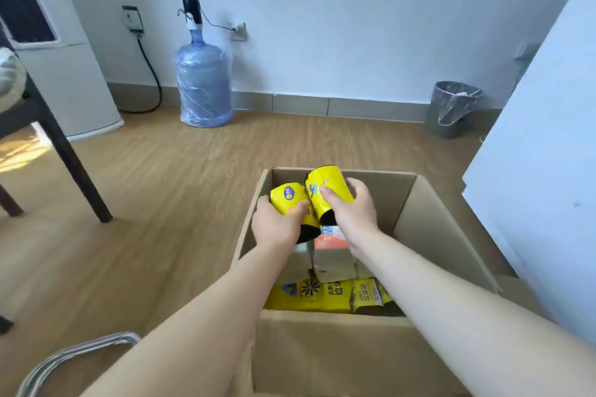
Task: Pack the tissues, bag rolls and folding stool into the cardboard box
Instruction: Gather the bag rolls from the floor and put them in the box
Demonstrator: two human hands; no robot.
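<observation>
Yellow bag rolls (325, 195) in both hands above cardboard box (445, 235); right half open

Bright daylight, soft focus, curved wide-angle edges

wooden floor (180, 177), cardboard box (322, 351), water jug (203, 87)

We've got the cardboard box (371, 348) on the floor (161, 177), bag rolls (309, 295) along its near wall, tissue packs (333, 255) behind them, water jug (203, 84) by the far wall.
</observation>
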